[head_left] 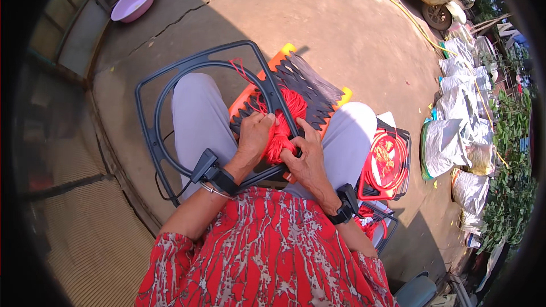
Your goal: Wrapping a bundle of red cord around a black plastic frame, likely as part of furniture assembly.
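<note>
A bundle of red cord (293,104) lies gathered against one side of a dark grey plastic frame (199,51) with a round ring inside, which rests across my lap. My left hand (254,136) is closed on the cord, its fingertips beside the frame's bar. On the other side, my right hand (308,158) pinches the lower part of the bundle, with a finger stretched along the bar. A few loose red strands trail over the frame's upper part. Beneath the bundle, between my knees, an orange piece with black toothed strips (310,82) shows; the rest is hidden.
Right of my knee sits a frame wound with red cord (387,162), with more red cord (372,222) below it. White sacks (452,142) line the right side near plants. A yellow hose (392,1) crosses the concrete, and a pink basin (133,3) stands far left.
</note>
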Demonstrator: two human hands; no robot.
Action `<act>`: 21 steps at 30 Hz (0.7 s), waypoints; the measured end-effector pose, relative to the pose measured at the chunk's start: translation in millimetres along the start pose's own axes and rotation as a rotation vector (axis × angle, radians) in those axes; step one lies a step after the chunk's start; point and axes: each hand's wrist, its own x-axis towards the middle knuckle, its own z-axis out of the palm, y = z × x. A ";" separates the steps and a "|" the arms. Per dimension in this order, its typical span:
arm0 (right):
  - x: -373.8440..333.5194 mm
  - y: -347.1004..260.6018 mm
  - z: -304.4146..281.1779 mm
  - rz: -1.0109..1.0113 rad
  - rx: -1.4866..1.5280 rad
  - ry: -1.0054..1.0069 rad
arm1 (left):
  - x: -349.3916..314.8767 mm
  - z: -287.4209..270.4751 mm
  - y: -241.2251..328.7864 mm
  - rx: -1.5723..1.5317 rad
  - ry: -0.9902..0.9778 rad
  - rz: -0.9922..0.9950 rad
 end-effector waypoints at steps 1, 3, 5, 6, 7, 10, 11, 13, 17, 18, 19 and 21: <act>-1.1 -2.2 -4.3 0.000 0.000 0.001 | -2.2 1.4 7.5 0.000 -0.001 0.000; -3.2 -10.7 -14.1 0.107 0.138 0.001 | -8.7 4.5 24.2 -0.036 -0.068 -0.056; -0.1 -15.9 -19.5 0.062 0.088 0.031 | -9.0 3.8 27.7 -0.022 -0.077 -0.066; 2.3 -17.0 -21.9 0.076 0.084 0.050 | -9.0 3.6 28.2 -0.008 -0.087 -0.076; 5.6 -17.6 -24.5 0.090 0.080 0.070 | -9.4 3.8 27.2 -0.007 -0.088 -0.075; 24.0 -13.3 -30.6 0.174 0.228 0.040 | -7.6 3.4 14.1 -0.014 -0.045 -0.092; 27.5 -14.5 -32.2 0.274 0.403 -0.034 | -5.8 1.1 9.3 -0.079 -0.063 -0.111; 25.8 -23.0 -34.9 0.236 0.371 -0.019 | -7.2 2.3 9.0 -0.142 -0.079 -0.132; 22.0 -45.1 -41.3 0.226 0.496 -0.115 | -11.3 -0.6 15.4 -0.335 -0.141 -0.180; 21.0 -48.6 -40.4 0.273 0.575 -0.177 | -9.8 -6.6 11.0 -0.337 -0.197 -0.218; 21.6 -51.2 -36.7 0.278 0.576 -0.170 | -10.7 -8.4 9.9 -0.334 -0.203 -0.222; 24.2 -56.2 -28.4 0.080 0.594 -0.178 | -15.5 -12.3 6.8 -0.361 -0.312 -0.009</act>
